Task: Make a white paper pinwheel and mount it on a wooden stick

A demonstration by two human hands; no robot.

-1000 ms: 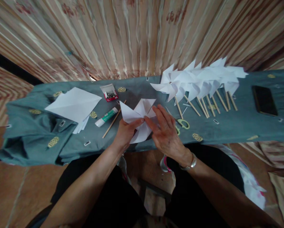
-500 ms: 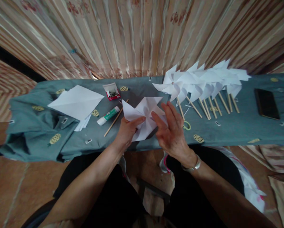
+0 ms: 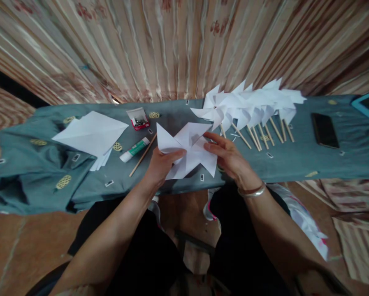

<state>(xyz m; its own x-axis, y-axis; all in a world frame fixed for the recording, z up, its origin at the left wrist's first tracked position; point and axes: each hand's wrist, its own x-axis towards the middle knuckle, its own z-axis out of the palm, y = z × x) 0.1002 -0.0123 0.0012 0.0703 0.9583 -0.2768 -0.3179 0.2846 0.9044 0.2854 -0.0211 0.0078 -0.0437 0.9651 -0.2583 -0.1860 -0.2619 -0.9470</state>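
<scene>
Striped curtain hung behind the grey-green cloth (image 3: pixel 295 164) where I worked. My left hand (image 3: pixel 159 166) pinched the half-folded paper pinwheel (image 3: pixel 187 150) near its centre, held just above the cloth's near edge; my right hand (image 3: pixel 230 158) lay half-open, fingertips on a folded vane. I judged the vanes gathered but unpinned — next wanted a pin from the box (image 3: pixel 136 120) and the stick (image 3: pixel 142 155). Paper crisp, thin, sharp-cornered — easily creased.
</scene>
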